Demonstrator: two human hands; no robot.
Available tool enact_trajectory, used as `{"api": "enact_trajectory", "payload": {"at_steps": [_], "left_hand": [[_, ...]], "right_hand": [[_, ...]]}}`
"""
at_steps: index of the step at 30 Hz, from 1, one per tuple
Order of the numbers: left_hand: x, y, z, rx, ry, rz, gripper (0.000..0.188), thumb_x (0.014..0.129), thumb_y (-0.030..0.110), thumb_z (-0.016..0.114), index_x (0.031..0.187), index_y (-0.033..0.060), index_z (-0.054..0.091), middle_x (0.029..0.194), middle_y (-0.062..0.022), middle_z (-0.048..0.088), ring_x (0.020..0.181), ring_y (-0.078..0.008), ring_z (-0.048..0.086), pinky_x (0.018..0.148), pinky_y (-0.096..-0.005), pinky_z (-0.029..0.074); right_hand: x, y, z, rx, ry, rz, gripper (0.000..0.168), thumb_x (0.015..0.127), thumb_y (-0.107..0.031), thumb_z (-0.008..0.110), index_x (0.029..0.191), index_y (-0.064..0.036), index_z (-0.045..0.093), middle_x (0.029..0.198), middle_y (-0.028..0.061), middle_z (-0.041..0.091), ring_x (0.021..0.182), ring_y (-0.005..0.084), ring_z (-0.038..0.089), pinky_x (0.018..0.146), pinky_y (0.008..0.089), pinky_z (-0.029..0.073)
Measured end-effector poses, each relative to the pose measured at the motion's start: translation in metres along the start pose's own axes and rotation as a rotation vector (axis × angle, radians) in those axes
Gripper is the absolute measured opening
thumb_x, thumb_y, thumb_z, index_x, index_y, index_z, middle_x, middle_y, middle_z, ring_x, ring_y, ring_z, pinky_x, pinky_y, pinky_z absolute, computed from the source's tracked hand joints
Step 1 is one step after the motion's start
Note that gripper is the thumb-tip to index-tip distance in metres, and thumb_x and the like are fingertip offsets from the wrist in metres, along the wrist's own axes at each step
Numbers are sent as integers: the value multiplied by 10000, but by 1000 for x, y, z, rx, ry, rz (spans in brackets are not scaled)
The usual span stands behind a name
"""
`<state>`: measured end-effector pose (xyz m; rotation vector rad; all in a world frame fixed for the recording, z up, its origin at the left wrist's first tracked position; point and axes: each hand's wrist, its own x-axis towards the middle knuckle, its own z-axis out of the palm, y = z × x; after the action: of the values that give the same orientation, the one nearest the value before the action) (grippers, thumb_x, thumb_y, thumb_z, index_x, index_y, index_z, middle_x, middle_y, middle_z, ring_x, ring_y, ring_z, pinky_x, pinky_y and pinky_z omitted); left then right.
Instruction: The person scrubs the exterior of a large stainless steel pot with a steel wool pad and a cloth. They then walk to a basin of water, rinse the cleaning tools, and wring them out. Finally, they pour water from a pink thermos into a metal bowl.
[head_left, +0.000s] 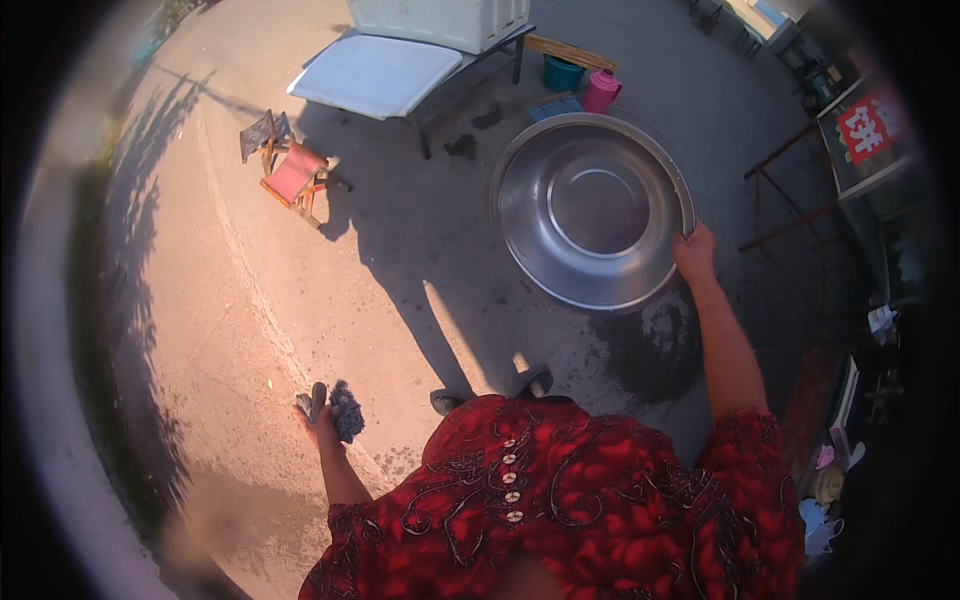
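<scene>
My right hand (696, 253) grips the rim of a wide, round stainless steel basin (598, 211) at its right side. The basin is held out over the ground, its inside facing me, and no contents show in it. Down at the left, my left hand (321, 426) is closed around a small grey-and-dark object (318, 397), too small to name surely. A dark, rough-textured clump (346, 412) shows right beside that hand; whether it is held or lies on the ground behind, I cannot tell.
Two folding stools, one with a red seat (295, 174), stand ahead on the left. A table bears a white lid (375, 73) and a white plastic bin (442, 24). Beyond the basin are a teal bucket (562, 75) and a pink thermos flask (601, 91). A metal frame (787, 221) stands right.
</scene>
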<state>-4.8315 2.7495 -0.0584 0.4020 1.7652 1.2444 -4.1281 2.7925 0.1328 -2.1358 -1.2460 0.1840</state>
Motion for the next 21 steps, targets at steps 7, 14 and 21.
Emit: {"api": "enact_trajectory", "payload": {"at_steps": [7, 14, 21], "left_hand": [[-34, 30, 210, 105, -667, 7, 791, 759, -66, 426, 1479, 104, 148, 1363, -182, 444, 1144, -347, 520, 936, -445, 464], [-176, 32, 487, 246, -1145, 36, 776, 762, 45, 521, 1471, 81, 207, 1379, -162, 432, 1226, -331, 455, 1004, -436, 399], [-285, 50, 688, 87, -1387, -516, 553, 907, 350, 507, 1347, 28, 420, 1253, -180, 538, 1086, -313, 584, 908, -401, 504]], "right_hand": [[-91, 196, -100, -582, 75, 262, 523, 756, -18, 554, 1249, -187, 520, 1270, 173, 510, 798, 375, 637, 713, 479, 520], [-184, 301, -225, -421, 472, 583, 480, 734, -4, 539, 1178, -177, 600, 1241, 151, 557, 909, 343, 640, 808, 435, 521], [-107, 350, -248, -98, 885, 660, 495, 704, -6, 501, 1181, -102, 593, 1142, 174, 606, 1028, 369, 579, 888, 402, 473]]}}
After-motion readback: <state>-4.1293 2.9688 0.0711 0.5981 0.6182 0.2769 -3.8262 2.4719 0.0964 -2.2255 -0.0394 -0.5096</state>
